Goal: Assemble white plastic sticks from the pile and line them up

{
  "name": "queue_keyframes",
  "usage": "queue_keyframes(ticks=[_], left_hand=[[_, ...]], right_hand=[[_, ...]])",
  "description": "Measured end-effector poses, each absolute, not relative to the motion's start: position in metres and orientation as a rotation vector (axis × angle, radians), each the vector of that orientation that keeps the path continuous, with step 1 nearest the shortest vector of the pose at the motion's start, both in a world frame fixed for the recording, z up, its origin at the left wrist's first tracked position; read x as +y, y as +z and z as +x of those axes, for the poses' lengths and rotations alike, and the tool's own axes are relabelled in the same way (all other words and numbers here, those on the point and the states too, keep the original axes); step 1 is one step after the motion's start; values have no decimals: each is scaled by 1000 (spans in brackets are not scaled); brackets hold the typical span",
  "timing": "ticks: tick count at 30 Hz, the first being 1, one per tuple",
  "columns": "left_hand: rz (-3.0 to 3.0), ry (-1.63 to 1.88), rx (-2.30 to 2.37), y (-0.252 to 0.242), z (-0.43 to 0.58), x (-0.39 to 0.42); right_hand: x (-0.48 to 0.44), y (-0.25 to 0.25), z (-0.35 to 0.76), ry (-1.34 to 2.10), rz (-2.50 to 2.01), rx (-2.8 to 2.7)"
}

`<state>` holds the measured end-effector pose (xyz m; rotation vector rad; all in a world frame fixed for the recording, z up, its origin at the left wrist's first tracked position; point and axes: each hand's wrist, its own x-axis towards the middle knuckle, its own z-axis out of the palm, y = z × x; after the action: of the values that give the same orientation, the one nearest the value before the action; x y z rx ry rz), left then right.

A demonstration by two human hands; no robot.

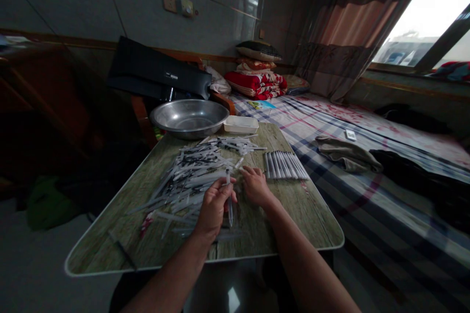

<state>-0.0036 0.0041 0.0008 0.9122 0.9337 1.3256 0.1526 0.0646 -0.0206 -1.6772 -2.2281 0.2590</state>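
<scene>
My left hand (216, 204) is closed around a clear-barrelled pen (230, 212), held upright over the near part of the table, its dark end pointing away from me. My right hand (255, 186) rests low over the tabletop, fingers stretched forward and a little apart. Just beyond those fingertips lies a small clear pen cap (239, 162); whether they touch it I cannot tell. A loose heap of pen parts (198, 168), clear tubes and dark-tipped pieces, spreads to the left. Right of my right hand, a neat row of pens (285, 165) lies side by side.
A wide metal basin (190, 116) and a white plastic tray (241, 124) stand at the table's far end. One dark thin stick (123, 250) lies near the front left edge. A bed (316, 176) with a checked sheet adjoins the table (312, 225) on the right.
</scene>
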Motion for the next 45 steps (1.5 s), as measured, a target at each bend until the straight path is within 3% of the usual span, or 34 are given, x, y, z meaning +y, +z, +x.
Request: queue_keyframes(ticks=[11, 14, 19, 23, 40, 45], left_hand=[[512, 1377, 752, 1, -5, 10], [411, 1393, 689, 0, -5, 13], [375, 1396, 636, 0, -5, 15], [373, 1391, 644, -2, -6, 16], [439, 1401, 706, 0, -6, 14], [532, 1364, 726, 2, -4, 11]], right_hand=[[66, -21, 161, 321, -1715, -2037], [63, -15, 163, 541, -1563, -1826], [56, 0, 160, 1183, -1104, -1163], [48, 11, 159, 1368, -872, -863], [39, 22, 162, 1356, -889, -1094], [36, 23, 162, 1532, -845, -1095]])
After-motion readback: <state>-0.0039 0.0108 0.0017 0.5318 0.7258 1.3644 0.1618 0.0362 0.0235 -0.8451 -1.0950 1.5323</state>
